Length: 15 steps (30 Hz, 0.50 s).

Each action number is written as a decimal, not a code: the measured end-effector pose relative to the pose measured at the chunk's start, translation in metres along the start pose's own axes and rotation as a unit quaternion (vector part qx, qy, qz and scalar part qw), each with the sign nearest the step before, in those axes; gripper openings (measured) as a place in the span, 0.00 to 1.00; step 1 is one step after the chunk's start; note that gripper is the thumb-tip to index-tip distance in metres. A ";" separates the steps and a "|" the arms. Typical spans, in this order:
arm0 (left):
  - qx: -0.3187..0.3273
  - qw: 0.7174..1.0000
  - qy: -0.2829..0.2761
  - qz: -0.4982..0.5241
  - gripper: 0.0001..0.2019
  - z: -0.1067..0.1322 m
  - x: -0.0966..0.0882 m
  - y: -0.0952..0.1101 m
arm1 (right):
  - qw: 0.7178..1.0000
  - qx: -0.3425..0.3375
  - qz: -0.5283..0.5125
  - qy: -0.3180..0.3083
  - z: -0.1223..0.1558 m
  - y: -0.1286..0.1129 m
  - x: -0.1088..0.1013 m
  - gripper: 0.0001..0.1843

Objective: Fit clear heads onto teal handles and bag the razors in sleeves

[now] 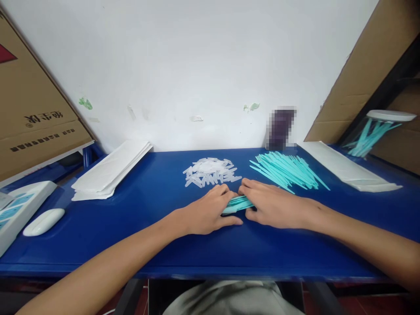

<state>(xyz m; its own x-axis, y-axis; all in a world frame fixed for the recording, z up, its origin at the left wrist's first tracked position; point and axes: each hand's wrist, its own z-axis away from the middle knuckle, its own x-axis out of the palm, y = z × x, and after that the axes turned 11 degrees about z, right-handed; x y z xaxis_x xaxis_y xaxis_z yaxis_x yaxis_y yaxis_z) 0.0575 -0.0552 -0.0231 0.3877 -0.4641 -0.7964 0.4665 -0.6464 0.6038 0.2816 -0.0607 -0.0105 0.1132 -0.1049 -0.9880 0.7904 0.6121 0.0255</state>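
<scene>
My left hand [210, 211] and my right hand [274, 204] meet at the middle of the blue table [131, 236], both closed round a small bundle of teal sticks [236, 204] held between them just above the tabletop. Just beyond my hands lies a pile of small clear caps [210, 172]. To its right spreads a heap of loose teal sticks [286, 169].
A stack of white paper sleeves [110, 170] lies at the back left, another white stack [348, 168] at the back right. A clear jar [374, 131] with teal sticks lies on its side at far right. A white mouse [43, 221], a white device [16, 210] and cardboard boxes [33, 113] stand at left.
</scene>
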 end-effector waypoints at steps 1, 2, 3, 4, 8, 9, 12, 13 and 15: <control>0.005 1.000 0.010 0.003 0.20 -0.001 0.002 -0.001 | 1.000 -0.002 0.003 0.005 -0.001 0.000 0.003 0.24; 0.011 1.000 0.020 0.006 0.17 -0.002 0.003 -0.002 | 1.000 -0.003 0.004 0.012 -0.001 0.000 0.005 0.24; 0.016 0.999 0.030 0.009 0.14 -0.003 0.005 -0.003 | 1.000 -0.002 0.004 0.018 -0.001 -0.001 0.006 0.24; 0.021 0.999 0.039 0.010 0.12 -0.003 0.006 -0.004 | 1.000 -0.001 0.003 0.024 -0.001 -0.001 0.007 0.24; 0.038 0.997 0.062 0.011 0.11 -0.005 0.009 -0.007 | 1.000 0.001 -0.004 0.027 0.000 -0.002 0.003 0.21; 0.042 0.997 0.062 0.011 0.11 -0.005 0.009 -0.006 | 1.000 0.000 -0.005 0.025 0.000 -0.001 0.002 0.21; 0.045 0.997 0.062 0.021 0.12 -0.005 0.011 -0.004 | 1.000 0.000 -0.002 0.020 0.001 0.001 0.001 0.21; 0.046 0.996 0.066 0.027 0.12 -0.004 0.011 -0.004 | 1.000 0.001 0.002 0.020 0.001 0.001 0.001 0.21; 0.050 0.995 0.077 0.040 0.13 -0.004 0.013 -0.003 | 1.000 0.003 0.007 0.022 0.000 0.001 0.001 0.21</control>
<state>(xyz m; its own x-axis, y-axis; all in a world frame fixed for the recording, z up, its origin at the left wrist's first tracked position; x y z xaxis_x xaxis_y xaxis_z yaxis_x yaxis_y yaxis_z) 0.0640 -0.0570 -0.0346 0.5410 -0.4242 -0.7262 0.3505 -0.6712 0.6532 0.2825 -0.0599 -0.0114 0.0982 -0.0624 -0.9932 0.7925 0.6085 0.0401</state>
